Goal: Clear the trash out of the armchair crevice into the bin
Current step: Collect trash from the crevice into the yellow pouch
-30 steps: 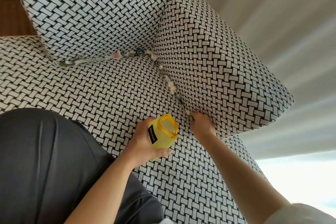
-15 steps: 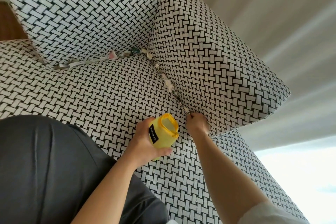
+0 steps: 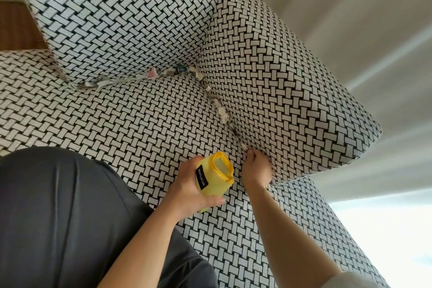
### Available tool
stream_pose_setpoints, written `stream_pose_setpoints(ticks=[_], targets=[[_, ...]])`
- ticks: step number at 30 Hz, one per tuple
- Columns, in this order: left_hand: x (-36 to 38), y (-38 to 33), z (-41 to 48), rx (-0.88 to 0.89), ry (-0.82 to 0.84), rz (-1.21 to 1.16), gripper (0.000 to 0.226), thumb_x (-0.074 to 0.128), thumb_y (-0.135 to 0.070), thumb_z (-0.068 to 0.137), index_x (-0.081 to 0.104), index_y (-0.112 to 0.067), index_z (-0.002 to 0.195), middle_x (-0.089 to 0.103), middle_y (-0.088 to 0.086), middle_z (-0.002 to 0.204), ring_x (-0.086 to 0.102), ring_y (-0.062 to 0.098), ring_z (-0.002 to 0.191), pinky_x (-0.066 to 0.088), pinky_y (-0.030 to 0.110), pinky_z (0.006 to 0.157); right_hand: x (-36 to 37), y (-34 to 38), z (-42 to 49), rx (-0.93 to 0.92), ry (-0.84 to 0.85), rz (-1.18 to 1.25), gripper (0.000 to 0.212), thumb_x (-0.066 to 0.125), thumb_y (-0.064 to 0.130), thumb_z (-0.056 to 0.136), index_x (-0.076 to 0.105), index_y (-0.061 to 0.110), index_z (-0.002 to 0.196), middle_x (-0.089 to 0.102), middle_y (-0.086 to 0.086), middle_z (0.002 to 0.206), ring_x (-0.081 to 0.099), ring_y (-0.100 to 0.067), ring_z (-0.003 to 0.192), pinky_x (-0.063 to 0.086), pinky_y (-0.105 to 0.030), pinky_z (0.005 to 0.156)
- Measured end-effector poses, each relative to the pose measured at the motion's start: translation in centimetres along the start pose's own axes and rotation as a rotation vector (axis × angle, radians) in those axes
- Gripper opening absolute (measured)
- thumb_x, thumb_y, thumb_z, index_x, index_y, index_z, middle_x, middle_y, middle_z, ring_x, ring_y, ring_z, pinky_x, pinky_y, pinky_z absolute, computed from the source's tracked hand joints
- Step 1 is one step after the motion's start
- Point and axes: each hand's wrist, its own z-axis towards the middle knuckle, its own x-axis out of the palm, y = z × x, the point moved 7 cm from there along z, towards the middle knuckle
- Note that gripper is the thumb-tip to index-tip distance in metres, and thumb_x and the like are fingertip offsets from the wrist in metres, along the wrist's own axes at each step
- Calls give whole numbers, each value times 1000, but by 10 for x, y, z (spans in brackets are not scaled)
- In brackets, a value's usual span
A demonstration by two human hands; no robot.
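A black-and-white woven armchair [image 3: 131, 124] fills the view. Paper scraps and wrappers [image 3: 161, 73] are wedged along the back crevice, and more scraps [image 3: 223, 113] sit in the crevice beside the right armrest [image 3: 280, 91]. My left hand [image 3: 187, 190] grips a small yellow bin [image 3: 216, 176] with a black label, its mouth open upward. My right hand [image 3: 256, 167] is at the near end of the side crevice, its fingertips pinching a small pale scrap [image 3: 244, 146] just right of the bin.
My dark-trousered leg [image 3: 58, 213] rests on the seat at lower left. A pale curtain [image 3: 350, 18] hangs behind the armrest. A strip of wooden floor [image 3: 16, 28] shows at upper left.
My right hand has crept slightly up the side crevice toward the scrap. The bin stays in my left hand, almost still. The camera view has shifted a little.
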Motion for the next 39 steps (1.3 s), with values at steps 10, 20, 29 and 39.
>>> stream_pose_setpoints(ticks=[10, 20, 29, 39], targets=[[2, -2, 1, 12, -9, 28, 85, 85, -34, 59, 22, -46, 115, 27, -14, 118, 37, 2, 105, 30, 6, 70, -54, 53, -60, -411, 312, 623, 30, 57, 17, 90, 58, 18, 60, 43, 10, 42, 32, -3, 42, 28, -13, 44], [0, 4, 5, -2, -70, -145, 84, 87, -25, 57, 32, -36, 120, 33, -9, 118, 38, -3, 102, 34, 8, 76, -58, 59, -38, -420, 268, 410, 26, 50, 14, 92, 61, -1, 74, 44, -2, 51, 30, -10, 44, 27, -24, 44], [1, 6, 5, -12, -43, -153, 85, 87, -27, 57, 28, -45, 116, 30, -12, 118, 38, 5, 110, 37, 21, 86, 16, 46, 19, -192, 382, -72, 30, 41, 31, 96, 54, 21, 122, 65, -2, 102, 60, -20, 83, 48, -30, 68], [2, 9, 6, -38, -27, -162, 86, 87, -29, 57, 29, -39, 119, 30, -11, 117, 38, 6, 110, 36, 13, 78, 28, 56, 28, -127, 398, -181, 33, 35, 34, 98, 56, 16, 115, 62, -7, 100, 58, -26, 90, 41, -31, 69]])
